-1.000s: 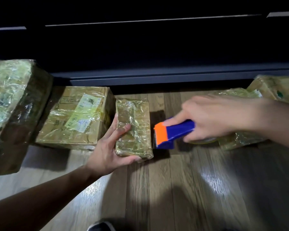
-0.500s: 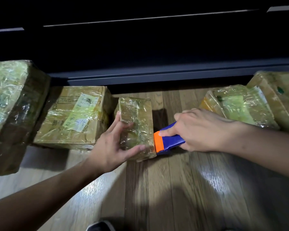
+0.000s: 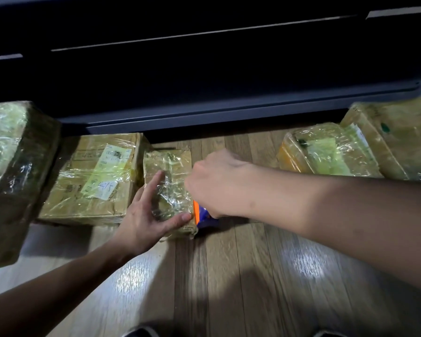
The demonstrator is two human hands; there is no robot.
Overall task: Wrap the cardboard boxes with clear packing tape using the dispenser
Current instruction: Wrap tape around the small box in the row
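Note:
A small cardboard box (image 3: 169, 171), covered in wrinkled clear tape, lies on the wooden floor at the centre. My left hand (image 3: 146, 215) holds its near left corner, thumb along the front edge and fingers laid on top. The blue and orange tape dispenser (image 3: 202, 215) presses against the box's right side near the front corner. My right hand (image 3: 216, 183) grips the dispenser from above and hides most of it.
A larger taped box with a yellow label (image 3: 95, 181) sits just left of the small one. A big wrapped box (image 3: 12, 171) stands at the far left. Two wrapped boxes (image 3: 326, 152) (image 3: 399, 139) lie at the right. A dark cabinet base (image 3: 204, 113) runs behind.
My right hand has brought the dispenser left and down, from clear of the box to against its right side. My left hand stays on the box.

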